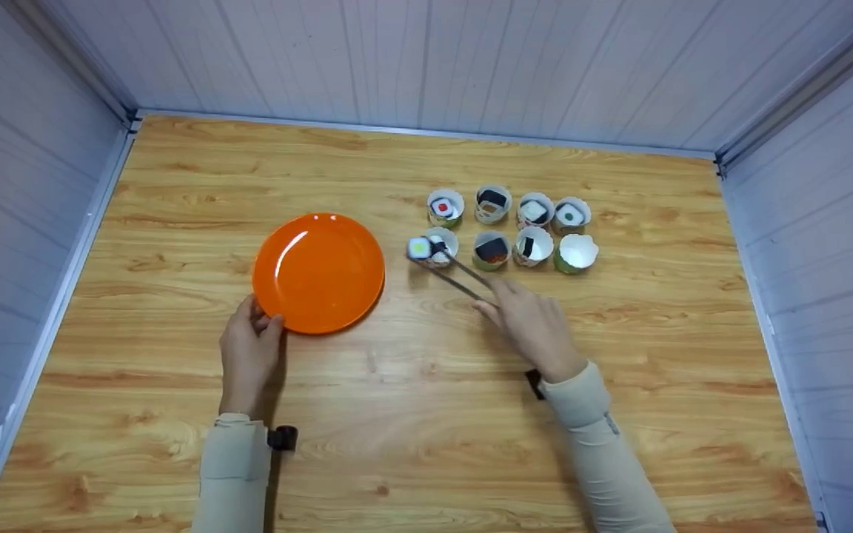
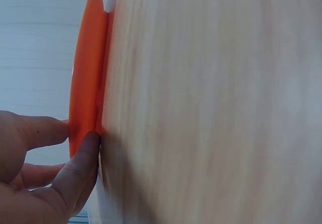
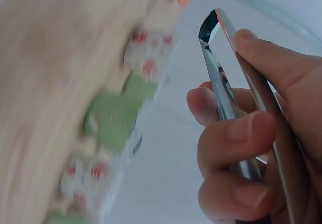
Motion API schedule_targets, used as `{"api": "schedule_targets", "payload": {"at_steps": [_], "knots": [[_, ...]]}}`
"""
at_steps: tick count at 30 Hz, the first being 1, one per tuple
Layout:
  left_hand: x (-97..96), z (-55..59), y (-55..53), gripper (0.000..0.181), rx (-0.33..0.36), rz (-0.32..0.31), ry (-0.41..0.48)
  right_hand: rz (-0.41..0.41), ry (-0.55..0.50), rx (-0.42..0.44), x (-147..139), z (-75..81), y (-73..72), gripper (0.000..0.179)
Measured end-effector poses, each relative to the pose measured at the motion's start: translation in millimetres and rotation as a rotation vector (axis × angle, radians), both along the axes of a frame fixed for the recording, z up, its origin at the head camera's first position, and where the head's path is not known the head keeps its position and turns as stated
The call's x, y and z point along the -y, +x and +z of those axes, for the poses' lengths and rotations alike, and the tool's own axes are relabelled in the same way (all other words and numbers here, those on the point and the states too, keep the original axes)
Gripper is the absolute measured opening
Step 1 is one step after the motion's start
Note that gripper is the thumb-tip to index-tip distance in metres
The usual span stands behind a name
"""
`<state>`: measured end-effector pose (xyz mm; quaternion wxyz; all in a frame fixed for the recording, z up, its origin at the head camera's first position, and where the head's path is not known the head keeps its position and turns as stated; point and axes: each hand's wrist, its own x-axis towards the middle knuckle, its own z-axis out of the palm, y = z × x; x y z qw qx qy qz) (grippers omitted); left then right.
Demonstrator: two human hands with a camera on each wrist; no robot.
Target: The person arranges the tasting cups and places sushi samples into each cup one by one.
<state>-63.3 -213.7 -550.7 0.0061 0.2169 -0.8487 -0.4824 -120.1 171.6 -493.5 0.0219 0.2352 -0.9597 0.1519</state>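
In the head view my left hand [image 1: 249, 352] holds the near-left rim of a round orange plate [image 1: 319, 274]. The left wrist view has the thumb and fingers pinching the plate's edge [image 2: 84, 90] close over the table. My right hand [image 1: 534, 322] grips metal tongs [image 1: 456, 281], with its fingers curled round both arms [image 3: 251, 88]. Between the tong tips is a sushi roll piece [image 1: 419, 248], dark-edged with a pale green centre. It hangs beside the front-left paper cup [image 1: 441, 255], overlapping its rim in the head view.
Several paper cups stand in two rows right of the plate. Sushi pieces lie in them, such as a red-centred one [image 1: 442, 208] and a dark one [image 1: 492, 249]. The front-right cup [image 1: 577, 253] shows its white inside. Panel walls [image 1: 426, 66] enclose the wooden table [image 1: 412, 444].
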Motion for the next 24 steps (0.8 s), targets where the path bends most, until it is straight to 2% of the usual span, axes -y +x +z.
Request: {"api": "schedule_targets", "payload": {"at_steps": [4,11,14,19,24], "knots": [[-0.7,0.5,-0.5,0.047,0.026,0.000,0.010,-0.081,0.022,-0.002,-30.4,7.2,2.1,0.036],[-0.3,-0.8,-0.6,0.046,0.022,-0.003,0.008,-0.194,0.034,-0.133,-91.5,11.0,10.8,0.039],[0.1,-1.7,0.2,0.045,0.013,-0.003,0.005,-0.244,0.032,-0.162,-114.6,9.9,14.7,0.039],[1.2,-2.8,1.8,0.048,-0.021,-0.014,-0.002,-0.304,0.040,-0.157,-141.1,6.6,20.6,0.037],[0.6,-2.5,1.8,0.047,-0.032,-0.016,-0.005,-0.339,0.034,-0.109,-153.0,2.1,22.4,0.037]]}}
